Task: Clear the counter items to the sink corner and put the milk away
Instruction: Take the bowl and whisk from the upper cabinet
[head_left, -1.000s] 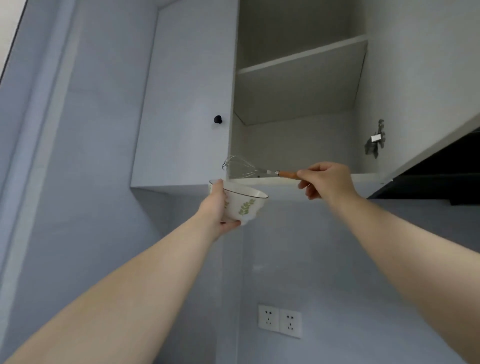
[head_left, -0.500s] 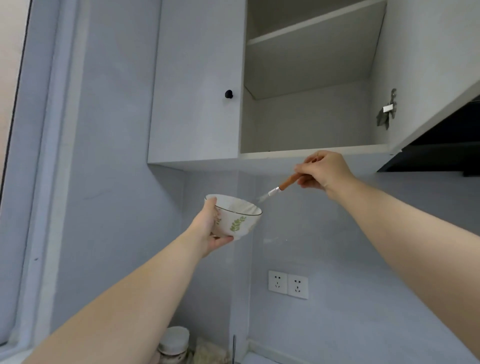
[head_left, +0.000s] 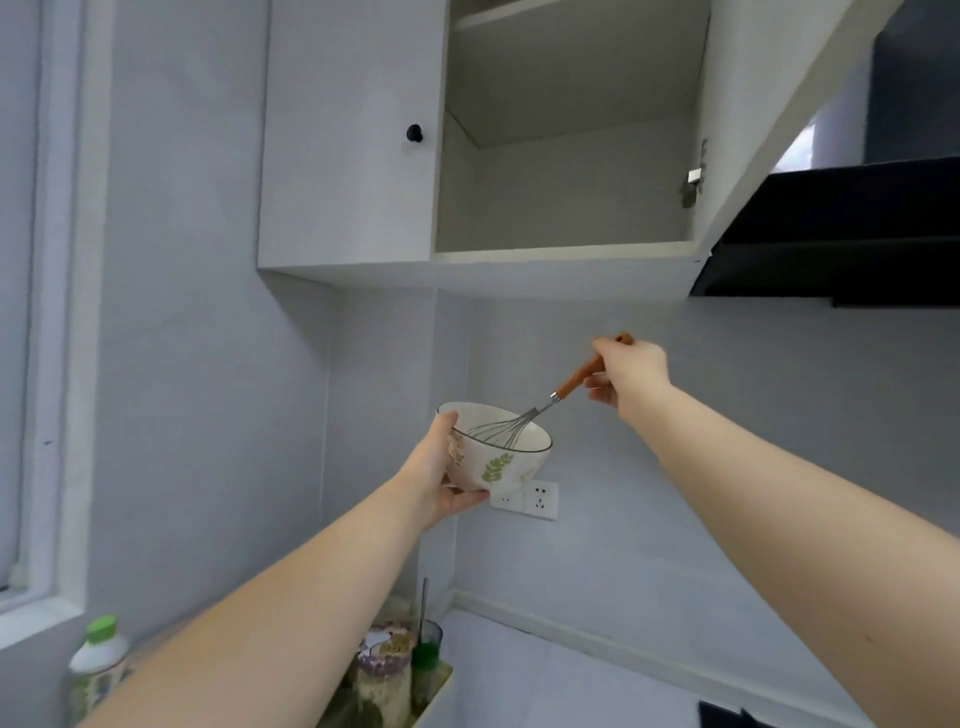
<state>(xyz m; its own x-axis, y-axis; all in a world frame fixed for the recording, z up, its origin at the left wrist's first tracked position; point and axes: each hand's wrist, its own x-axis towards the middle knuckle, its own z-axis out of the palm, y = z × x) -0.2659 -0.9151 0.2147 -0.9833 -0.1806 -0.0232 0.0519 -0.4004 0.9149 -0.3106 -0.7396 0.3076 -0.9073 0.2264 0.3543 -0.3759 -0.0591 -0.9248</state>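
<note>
Bowl (head_left: 498, 457), white with a green leaf print, is held in the air in front of the wall, below the open wall cabinet (head_left: 353, 156) and just over a double socket (head_left: 540, 501). The left hand (head_left: 436, 478) cups it from below, thumb hooked over the near rim. The right hand (head_left: 631, 374) is curled round the orange handle of a whisk (head_left: 524, 421), whose wire head dips inside the bowl.

The cabinet's right compartment stands open with a bare shelf; its left door is closed and has a black knob (head_left: 414, 133). A black range hood (head_left: 841, 234) juts out at the right. A window frame (head_left: 67, 364) runs down the left edge. Low down, the pale tabletop (head_left: 545, 675) shows at its back corner, where jars (head_left: 384, 665) and a green glass (head_left: 428, 649) stand together. A bottle with a green cap (head_left: 98, 654) stands at the lower left.

Half a second ago the bowl was nearer the cabinet's underside and the whisk head only reached the rim; both hands have come down, and the view has tipped lower, bringing in the tabletop and the bottle.
</note>
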